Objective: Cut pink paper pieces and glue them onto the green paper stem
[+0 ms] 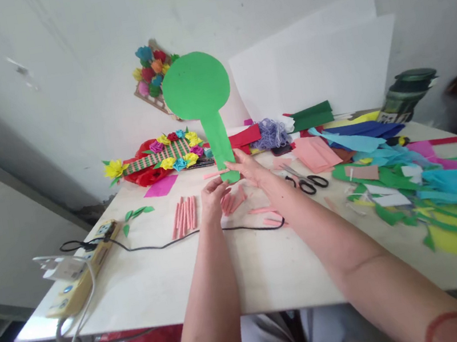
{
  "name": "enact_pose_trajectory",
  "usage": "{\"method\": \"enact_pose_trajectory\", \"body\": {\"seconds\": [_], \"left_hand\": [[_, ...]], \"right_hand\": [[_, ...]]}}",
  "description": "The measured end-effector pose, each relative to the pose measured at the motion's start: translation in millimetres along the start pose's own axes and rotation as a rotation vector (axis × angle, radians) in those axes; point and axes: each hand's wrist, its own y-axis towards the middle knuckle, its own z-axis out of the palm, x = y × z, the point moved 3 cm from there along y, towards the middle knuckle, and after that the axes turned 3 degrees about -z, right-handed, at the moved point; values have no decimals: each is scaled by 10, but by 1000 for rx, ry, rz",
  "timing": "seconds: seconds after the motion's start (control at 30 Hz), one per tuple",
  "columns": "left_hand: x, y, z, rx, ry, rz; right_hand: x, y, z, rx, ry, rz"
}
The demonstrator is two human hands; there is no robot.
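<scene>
A green paddle-shaped cutout (196,83), with a round head and a straight handle, stands upright above the table. My right hand (251,168) grips the handle's right side near its lower end, thumb across the front. Beside the handle's bottom left edge, my left hand (213,194) is closed with its fingertips pinching that edge. Across the lower handle lies a thin pink paper roll (212,174), its left end sticking out above my left hand. Several pink paper rolls (184,217) lie in a row left of my hands. More pink pieces (233,200) lie behind my wrists.
A flower-decorated guitar shape (157,158) leans at the back. Black-handled scissors (307,183) lie right of my hands, near coloured paper scraps (443,183). A power strip (83,269) sits at left, its black cable (157,246) crossing the table. A dark jar (409,95) stands back right.
</scene>
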Motion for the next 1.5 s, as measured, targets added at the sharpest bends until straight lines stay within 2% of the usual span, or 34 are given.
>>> {"method": "enact_pose_trajectory", "body": {"seconds": [0.3,0.43,0.5,0.67,0.77,1.07,1.5], "left_hand": [[-43,0,-11,5,28,13],[-57,-2,0,3,39,45],[-58,0,-7,-8,35,47],[-71,23,-62,-35,61,52],[-89,38,-105,-85,97,52],[-39,55,-158,-118,184,-52],[19,41,-129,-119,254,-126]], "right_hand": [[-26,-24,14,14,12,4],[14,-40,-2,19,-53,98],[31,-19,-54,-58,-90,117],[68,79,-303,-390,-117,102],[129,107,-421,-479,-109,50],[302,79,-461,-457,-116,17],[238,125,-463,-460,4,-15]]}}
